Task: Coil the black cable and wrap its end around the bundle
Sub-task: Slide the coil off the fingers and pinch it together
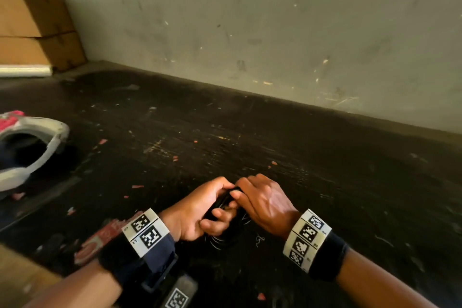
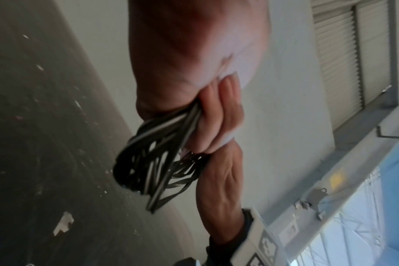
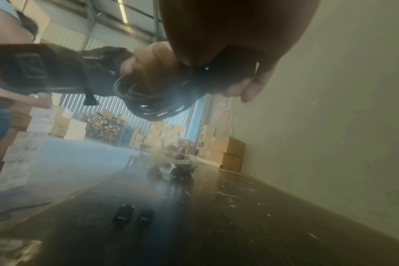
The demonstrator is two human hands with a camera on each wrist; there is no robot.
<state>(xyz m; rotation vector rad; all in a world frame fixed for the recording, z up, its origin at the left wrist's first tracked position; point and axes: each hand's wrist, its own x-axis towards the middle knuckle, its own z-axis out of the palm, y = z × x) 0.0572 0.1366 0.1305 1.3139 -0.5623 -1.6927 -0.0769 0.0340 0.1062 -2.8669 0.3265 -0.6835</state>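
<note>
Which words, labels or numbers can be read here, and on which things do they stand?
None can be read.
Red packet on the table: white lettering, too blurred.
Red and white wall sign: too blurred.
Wristbands: only black and white square code marks, no words.

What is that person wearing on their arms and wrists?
Both forearms are bare. The left wrist band is white with black square code markings, over a dark navy strap and a black cuff. The right wrist band is white with four black code squares, next to a black cuff.
</note>
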